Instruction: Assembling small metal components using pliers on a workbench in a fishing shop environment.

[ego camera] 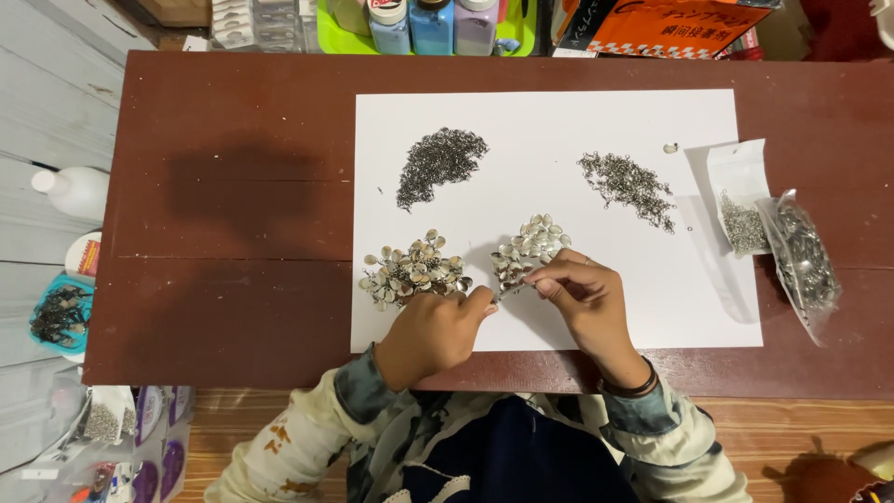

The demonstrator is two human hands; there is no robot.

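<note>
Together, left hand (pixel 430 333) and right hand (pixel 587 296), fingertips pinched on one small piece beside the shell pile (pixel 529 247).

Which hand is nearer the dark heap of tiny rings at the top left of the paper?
Left. The left hand lies almost straight below the dark heap, past a shell pile. The right hand sits farther off to the heap's lower right.

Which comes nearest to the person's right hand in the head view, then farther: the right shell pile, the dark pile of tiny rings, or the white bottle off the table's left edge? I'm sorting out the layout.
From the right hand:
1. Right shell pile, touching its fingertips, just above-left.
2. Dark pile of tiny rings, farther up the white sheet, to the left.
3. White bottle, far left, off the table.
</note>
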